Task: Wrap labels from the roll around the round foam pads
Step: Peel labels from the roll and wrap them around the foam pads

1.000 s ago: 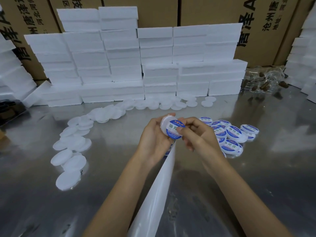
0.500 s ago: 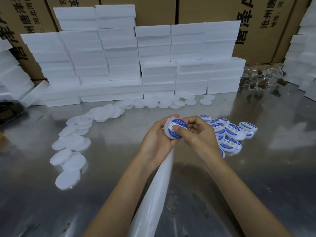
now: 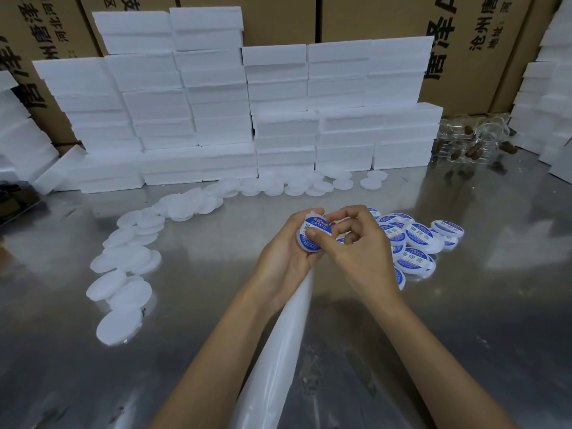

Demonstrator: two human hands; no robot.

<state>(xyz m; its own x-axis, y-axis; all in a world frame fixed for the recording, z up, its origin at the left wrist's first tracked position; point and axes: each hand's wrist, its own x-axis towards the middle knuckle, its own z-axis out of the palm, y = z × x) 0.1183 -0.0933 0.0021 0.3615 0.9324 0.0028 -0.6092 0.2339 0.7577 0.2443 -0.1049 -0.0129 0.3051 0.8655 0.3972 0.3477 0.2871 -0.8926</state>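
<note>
1. Above the table's (image 3: 192, 305) middle: foam pad (image 3: 305, 244) with blue label (image 3: 318, 229), cupped in left hand (image 3: 283, 258).
2. Right hand (image 3: 356, 243): thumb presses label, fingers curled.
3. Backing strip (image 3: 278, 351): trails toward near edge.
4. Risk: uneven thumb pressure may crease or skew the label.

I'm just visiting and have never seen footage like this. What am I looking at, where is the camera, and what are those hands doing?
No machine here: a person wears a camera on the head, looking down at both hands. The left hand holds a round foam pad; the right hand presses a blue label onto it with the thumb. A white backing strip trails toward the viewer. On the metal table lie bare pads at left, labelled pads at right, and stacked foam blocks behind.
</note>
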